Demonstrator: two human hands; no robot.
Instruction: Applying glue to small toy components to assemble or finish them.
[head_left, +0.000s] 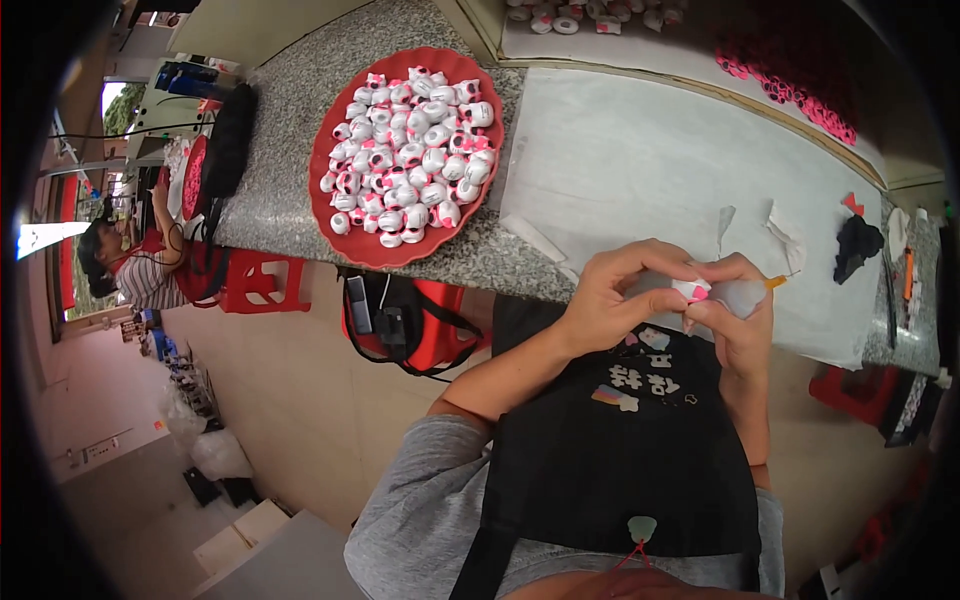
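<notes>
Above the near edge of the paper-covered bench, my hands meet around a small white-and-pink animal-shaped figurine (pixel 691 289). My left hand (pixel 628 292) pinches it between thumb and fingertips. From the other side, the bent thumb and fingers of my right hand (pixel 738 305) close on it too. A pale greyish patch shows in the crook of my right hand; I cannot tell if it is held or lies behind. Close by that hand an orange-yellow tip (pixel 775 282) sticks out. Many similar figurines fill a red scalloped plate (pixel 325 190) on the left.
White paper (pixel 620 140) covers the granite bench (pixel 285 110), with torn scraps (pixel 787 240) and a black cloth (pixel 857 246) at right. A shelf at the back bears more figurines (pixel 565 15) and pink pieces (pixel 790 85). A red stool (pixel 262 280) and another person (pixel 145 270) are left.
</notes>
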